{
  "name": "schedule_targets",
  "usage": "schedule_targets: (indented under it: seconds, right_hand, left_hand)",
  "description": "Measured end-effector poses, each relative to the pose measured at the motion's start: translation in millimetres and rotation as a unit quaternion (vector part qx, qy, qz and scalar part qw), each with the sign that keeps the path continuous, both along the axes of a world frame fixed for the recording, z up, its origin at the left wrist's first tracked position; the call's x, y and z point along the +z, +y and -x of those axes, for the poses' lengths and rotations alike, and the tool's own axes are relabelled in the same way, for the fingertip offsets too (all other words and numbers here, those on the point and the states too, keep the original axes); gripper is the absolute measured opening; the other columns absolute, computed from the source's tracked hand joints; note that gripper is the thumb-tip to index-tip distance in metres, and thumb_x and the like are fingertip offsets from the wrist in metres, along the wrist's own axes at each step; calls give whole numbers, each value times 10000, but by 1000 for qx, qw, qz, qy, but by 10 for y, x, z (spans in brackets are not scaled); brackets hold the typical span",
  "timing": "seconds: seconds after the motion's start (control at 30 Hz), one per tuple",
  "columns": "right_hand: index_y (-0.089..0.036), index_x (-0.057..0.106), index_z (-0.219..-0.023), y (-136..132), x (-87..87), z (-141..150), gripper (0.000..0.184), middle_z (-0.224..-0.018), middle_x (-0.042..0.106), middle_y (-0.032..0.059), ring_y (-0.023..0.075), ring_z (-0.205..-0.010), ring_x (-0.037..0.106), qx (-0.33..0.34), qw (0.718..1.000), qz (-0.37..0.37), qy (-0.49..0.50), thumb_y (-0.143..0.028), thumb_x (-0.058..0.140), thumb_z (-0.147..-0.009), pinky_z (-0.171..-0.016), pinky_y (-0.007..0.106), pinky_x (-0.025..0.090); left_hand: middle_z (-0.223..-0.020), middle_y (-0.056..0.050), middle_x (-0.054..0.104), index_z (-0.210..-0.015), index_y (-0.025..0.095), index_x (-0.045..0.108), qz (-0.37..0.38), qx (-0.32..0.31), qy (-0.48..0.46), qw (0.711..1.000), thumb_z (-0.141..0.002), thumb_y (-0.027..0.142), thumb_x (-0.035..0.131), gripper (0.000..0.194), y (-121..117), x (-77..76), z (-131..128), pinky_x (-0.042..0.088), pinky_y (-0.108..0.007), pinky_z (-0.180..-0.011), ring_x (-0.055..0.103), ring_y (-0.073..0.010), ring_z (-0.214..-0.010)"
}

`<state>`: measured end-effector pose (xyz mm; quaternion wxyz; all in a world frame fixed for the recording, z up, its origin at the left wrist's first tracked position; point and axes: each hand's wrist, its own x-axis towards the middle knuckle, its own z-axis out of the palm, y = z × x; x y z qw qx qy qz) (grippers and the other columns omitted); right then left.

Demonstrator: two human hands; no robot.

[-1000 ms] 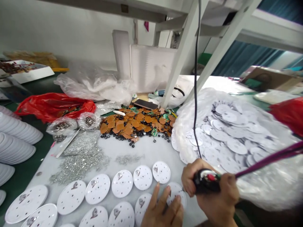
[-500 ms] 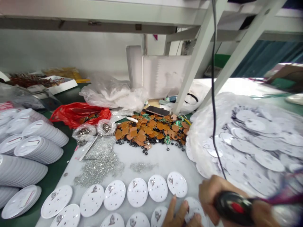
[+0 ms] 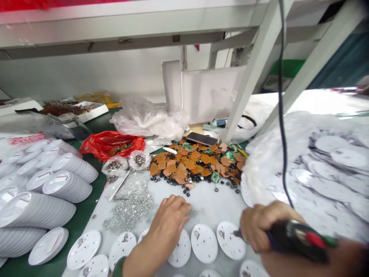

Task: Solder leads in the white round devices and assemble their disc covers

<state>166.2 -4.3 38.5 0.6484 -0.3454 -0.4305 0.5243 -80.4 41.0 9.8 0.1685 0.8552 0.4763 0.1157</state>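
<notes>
My right hand grips a black electric screwdriver with a red button. Its bit points left, close to the upper-right white plastic disc, which bears a small metal clip; whether they touch I cannot tell. My left hand is over a small scatter of tiny screws, its fingers bent and pressed together with the tips down. Anything pinched in them is hidden. More white discs with holes and clips, such as this disc, lie in rows below and beside my hands.
A heap of brown circuit boards with small black parts spans the back. Left are a screw pile, a red bag and stacked white discs. A plastic bag of discs stands right. A black cord hangs down.
My left hand has moved from the discs at the bottom up and left to the small screw scatter. The screwdriver's bit now shows by the upper-right disc. The whole view has shifted.
</notes>
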Motion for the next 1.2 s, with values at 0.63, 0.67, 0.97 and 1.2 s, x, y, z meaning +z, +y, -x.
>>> schedule_targets:
  seconds: [0.63,0.67,0.97,1.2]
  right_hand:
    - [-219,696,-636,244,314,261,697,-447,530,23,177,-405,498,-85,996,-1,-7,-863,485,-796,-400,302,406]
    - [-216,691,-632,279,304,276,696,-445,532,23,176,-402,500,-93,996,-1,-3,-859,485,-800,-397,299,408]
    - [-224,631,-652,656,26,561,678,-450,524,-6,156,-390,480,-121,992,4,29,-839,426,-849,-383,272,384]
    - [-215,652,-652,697,-21,656,656,-450,533,-1,155,-406,486,-114,993,3,7,-799,447,-867,-395,270,378]
  left_hand:
    - [-981,-21,655,-973,181,681,80,-90,-143,982,-935,35,588,177,356,-96,-524,516,-270,-833,638,-167,-902]
    - [-998,-26,650,-1002,183,677,74,-81,-150,983,-942,37,568,192,361,-105,-476,518,-292,-865,637,-176,-933]
    - [-971,-38,684,-976,188,692,89,-33,-162,982,-905,46,522,233,174,-25,-200,557,-331,-849,680,-198,-924]
    - [-960,-39,696,-1018,182,731,92,-8,-139,986,-892,39,588,238,196,-18,-327,545,-371,-870,675,-225,-944]
